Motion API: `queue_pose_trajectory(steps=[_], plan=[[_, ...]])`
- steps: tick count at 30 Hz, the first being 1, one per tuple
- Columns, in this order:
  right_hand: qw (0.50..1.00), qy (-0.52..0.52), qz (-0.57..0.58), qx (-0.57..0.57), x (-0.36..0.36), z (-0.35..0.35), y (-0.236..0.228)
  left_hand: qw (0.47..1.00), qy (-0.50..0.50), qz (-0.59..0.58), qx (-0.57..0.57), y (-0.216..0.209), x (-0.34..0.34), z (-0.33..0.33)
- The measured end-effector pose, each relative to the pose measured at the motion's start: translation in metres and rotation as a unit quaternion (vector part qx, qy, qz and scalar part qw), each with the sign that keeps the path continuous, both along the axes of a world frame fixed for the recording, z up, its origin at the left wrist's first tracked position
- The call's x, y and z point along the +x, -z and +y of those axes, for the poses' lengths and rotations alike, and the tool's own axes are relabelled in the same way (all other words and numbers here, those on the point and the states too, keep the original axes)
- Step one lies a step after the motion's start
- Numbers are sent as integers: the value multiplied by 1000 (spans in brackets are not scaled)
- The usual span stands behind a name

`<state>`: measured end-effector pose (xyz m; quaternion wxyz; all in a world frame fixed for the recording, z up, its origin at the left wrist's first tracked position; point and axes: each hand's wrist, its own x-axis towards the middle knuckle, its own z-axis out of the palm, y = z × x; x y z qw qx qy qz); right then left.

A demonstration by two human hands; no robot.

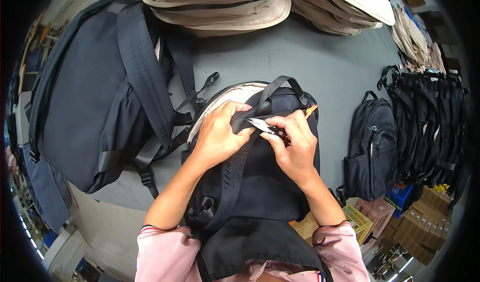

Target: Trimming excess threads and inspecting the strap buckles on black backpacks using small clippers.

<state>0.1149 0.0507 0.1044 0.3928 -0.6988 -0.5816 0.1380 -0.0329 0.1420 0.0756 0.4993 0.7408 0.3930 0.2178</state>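
Because the large dark backpack (85, 97) lies just beside the work on the left, its loose webbing (213, 78) could probably snag the left forearm and jog the blades. Left hand (220, 134): thumb and fingers pinched on dark fabric of the work backpack (270, 182), near the base of the carry handle (285, 82). That pack lies on the grey table (330, 52) right in front of the person, pale lining (227, 96) showing along its upper left edge. Snips (265, 126) point into the pinch, tips close to the left thumb and forefinger. Main risk: a slip there nicks skin. Second risk: dark on dark, so a blade could catch shell or stitching; likely cause is poor contrast plus bunched fabric. Right hand (295, 139): fingers wrapped round the snips. Orange cord (311, 111) sits by that hand; can't tell what it's tied to. If loose, it could foul the grip.

Writing, left to right: nothing legible on the left pack or on the beige bags (225, 12). Work backpack: no label visible. Snips: no readable marking. Upright dark backpack (370, 147) on the right: none readable. Cartons (425, 222) lower right: small pale patches, maybe labels, too small to read.
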Motion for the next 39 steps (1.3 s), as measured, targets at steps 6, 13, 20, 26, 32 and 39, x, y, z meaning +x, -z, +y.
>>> queue_pose_trajectory(steps=[6, 13, 20, 26, 32, 39], plan=[[999, 44, -2, 0, 15, -8, -8, 1000, 14, -24, 5, -7, -2, 3], [932, 182, 240, -204, 93, -64, 53, 996, -32, -12, -78, 22, 6, 33], [902, 97, 239, -346, 66, -58, 40, 969, 39, 158, 183, 20, 10, 18], [914, 101, 294, -261, 64, -70, 54, 948, 57, 223, 220, 40, 9, 9], [852, -65, 309, -418, 81, -146, 6, 960, 42, 257, 104, -20, -75, -72], [885, -216, 382, -155, 108, -159, -55, 952, 174, 99, -233, -89, -109, -69]])
